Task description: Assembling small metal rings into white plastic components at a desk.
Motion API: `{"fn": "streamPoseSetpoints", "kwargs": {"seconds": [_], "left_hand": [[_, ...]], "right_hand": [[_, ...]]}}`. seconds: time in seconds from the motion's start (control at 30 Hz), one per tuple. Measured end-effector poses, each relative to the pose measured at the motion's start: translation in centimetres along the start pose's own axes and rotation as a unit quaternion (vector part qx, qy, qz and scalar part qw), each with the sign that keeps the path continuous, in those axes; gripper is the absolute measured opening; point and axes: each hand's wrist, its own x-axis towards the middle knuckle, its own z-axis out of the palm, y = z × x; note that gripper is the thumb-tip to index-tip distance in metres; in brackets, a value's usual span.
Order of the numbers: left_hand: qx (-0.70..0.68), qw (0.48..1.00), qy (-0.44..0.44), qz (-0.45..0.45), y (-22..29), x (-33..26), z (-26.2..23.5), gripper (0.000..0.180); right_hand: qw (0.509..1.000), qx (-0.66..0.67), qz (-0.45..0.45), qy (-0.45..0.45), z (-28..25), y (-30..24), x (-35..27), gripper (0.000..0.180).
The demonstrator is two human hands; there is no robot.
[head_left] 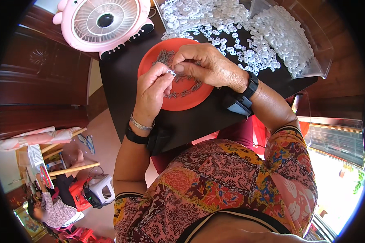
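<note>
A tiny clear-and-white plastic piece with two holes (171,73) is pinched between the thumb and forefinger of my left hand (150,87). Right beside it, the fingers of my right hand (213,67) are closed in a pinch, their tips close to the piece; whatever they hold is hidden. Both hands are over a round orange-red plate (182,104). Many small grey screw-like pins (184,92) lie in the plate, partly covered by my hands.
Two clear bins, one at the back (190,28) and one at the right (302,72), hold similar plastic pieces. More loose pieces (257,52) spread over the dark table (182,125). A pink fan (105,20) stands at the back left. Another person (59,212) sits far left.
</note>
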Motion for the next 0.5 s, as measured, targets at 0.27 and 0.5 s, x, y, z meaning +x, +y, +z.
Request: {"fn": "streamPoseSetpoints", "kwargs": {"seconds": [0.27,0.5], "left_hand": [[-0.012,1.000,0.014,-0.002,0.05,-0.05,0.14,0.014],[-0.008,1.000,0.012,-0.002,0.03,-0.11,0.21,0.013]], "right_hand": [[0.999,0.025,0.021,0.010,0.28,0.19,-0.09,0.007],[1.000,0.019,0.020,0.009,0.33,0.26,-0.09,0.006]]}}
